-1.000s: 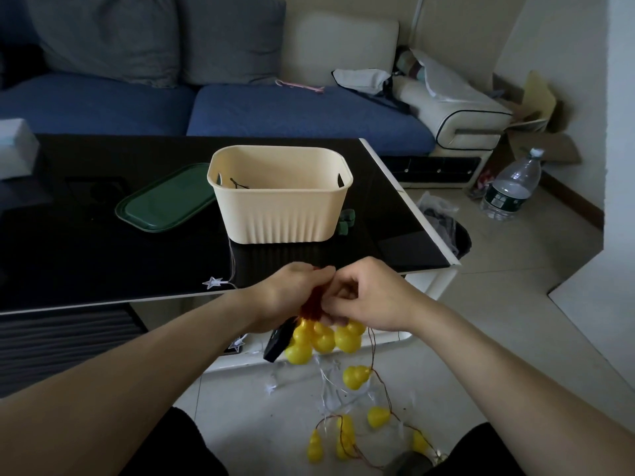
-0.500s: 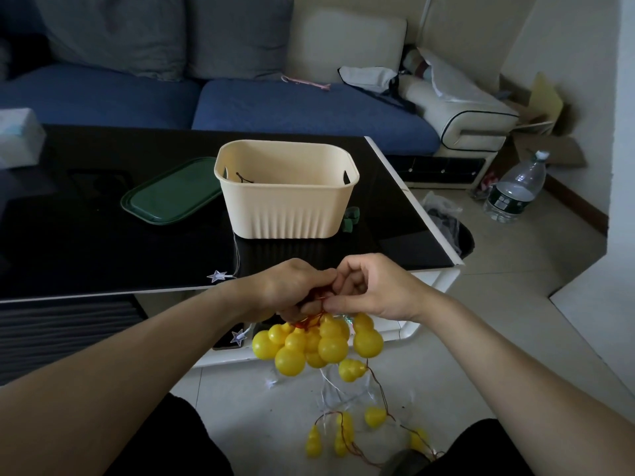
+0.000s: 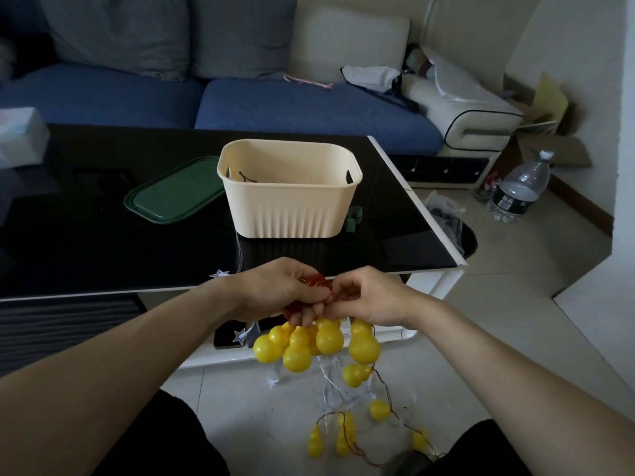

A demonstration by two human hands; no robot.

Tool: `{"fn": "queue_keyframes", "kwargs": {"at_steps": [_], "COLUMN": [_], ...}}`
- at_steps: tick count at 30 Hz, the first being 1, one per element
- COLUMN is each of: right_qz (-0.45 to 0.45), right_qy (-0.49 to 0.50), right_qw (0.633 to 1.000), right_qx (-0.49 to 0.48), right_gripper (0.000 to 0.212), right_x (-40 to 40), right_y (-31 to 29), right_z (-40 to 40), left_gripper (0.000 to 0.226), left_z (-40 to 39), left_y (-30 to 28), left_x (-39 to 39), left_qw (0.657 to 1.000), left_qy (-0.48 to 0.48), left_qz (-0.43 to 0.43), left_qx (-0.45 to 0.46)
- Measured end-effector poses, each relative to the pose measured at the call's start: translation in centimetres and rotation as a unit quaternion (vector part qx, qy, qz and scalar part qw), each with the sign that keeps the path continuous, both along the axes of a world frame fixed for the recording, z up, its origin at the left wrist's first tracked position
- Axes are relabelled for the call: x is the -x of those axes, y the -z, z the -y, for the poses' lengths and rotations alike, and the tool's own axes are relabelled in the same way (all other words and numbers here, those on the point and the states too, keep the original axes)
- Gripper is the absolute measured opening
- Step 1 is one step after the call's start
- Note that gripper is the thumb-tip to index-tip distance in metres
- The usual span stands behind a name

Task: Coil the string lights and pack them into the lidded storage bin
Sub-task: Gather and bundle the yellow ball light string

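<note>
While the bin [image 3: 290,197] sits at 12 o'clock, both hands [image 3: 278,293] [image 3: 369,297] pinch the lights [image 3: 316,341].

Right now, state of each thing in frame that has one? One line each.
storage bin: upright on table, open, lid off
green lid: flat on table, left of the bin
string lights: partly coiled, bunch held, rest trailing on floor
left hand: grips the coiled wire
right hand: pinches the wire
water bottle: upright on floor, capped
</note>
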State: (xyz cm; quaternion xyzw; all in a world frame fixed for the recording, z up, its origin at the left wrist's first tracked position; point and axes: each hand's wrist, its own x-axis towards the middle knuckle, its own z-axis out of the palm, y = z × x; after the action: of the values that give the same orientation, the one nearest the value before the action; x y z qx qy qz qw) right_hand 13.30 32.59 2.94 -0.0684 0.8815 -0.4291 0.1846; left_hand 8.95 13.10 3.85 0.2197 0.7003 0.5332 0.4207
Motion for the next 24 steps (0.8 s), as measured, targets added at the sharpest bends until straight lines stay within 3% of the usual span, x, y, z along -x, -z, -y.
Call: {"fn": "queue_keyframes", "kwargs": {"at_steps": [13,18,22,24], "right_qz": [0.080,0.051,0.032,0.039], "right_qy": [-0.017,-0.017,0.000,-0.004], "right_qw": [0.996,0.998,0.999,0.999], "right_qx": [-0.017,-0.013,0.022,0.031], "right_gripper": [0.014,0.032,0.009,0.010], "right_x": [0.1,0.2,0.3,0.2], "right_y": [-0.3,-0.5,-0.6,-0.6], "right_z": [-0.2,-0.6,-1.5,-1.8], "left_gripper": [0.039,0.023,0.035,0.035], "left_z": [-0.6,-1.2,-1.3,-1.3], "left_y": [0.1,-0.1,0.0,0.1], "left_x": [-0.2,-0.4,-0.4,-0.5], "left_qw": [0.998,0.999,0.997,0.996], "left_qy": [0.030,-0.033,-0.049,-0.053], "left_qz": [-0.028,0.020,0.050,0.053], "left_qx": [0.044,-0.006,-0.042,-0.038]}}
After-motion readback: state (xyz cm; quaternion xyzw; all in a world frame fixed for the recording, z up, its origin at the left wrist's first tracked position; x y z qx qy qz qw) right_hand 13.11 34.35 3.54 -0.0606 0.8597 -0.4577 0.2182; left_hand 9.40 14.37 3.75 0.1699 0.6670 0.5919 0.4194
